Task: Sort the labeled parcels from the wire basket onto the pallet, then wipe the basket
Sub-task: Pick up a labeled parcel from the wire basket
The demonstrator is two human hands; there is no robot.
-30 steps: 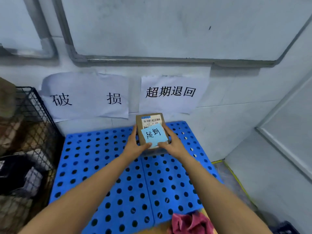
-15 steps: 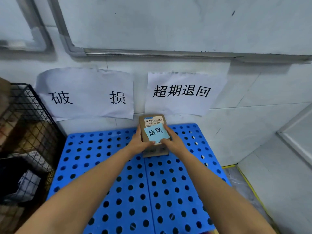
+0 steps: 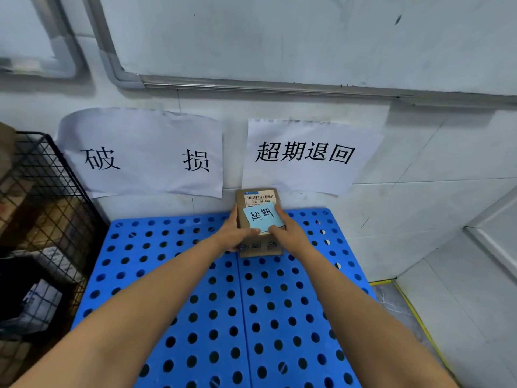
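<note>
Head | parcel [image 3: 259, 247] between left hand [image 3: 234, 234] and right hand [image 3: 288, 234] fingers [image 3: 280, 214] | pallet [image 3: 154, 237] rear

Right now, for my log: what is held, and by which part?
The cardboard parcel, by its sides: left hand on the left, right hand on the right.

A blue pallet [image 3: 251, 317] lies on the floor [image 3: 397, 301]. A parcel [image 3: 263, 246] sits on it, between the left hand [image 3: 233, 236] and right hand [image 3: 289, 233].
</note>
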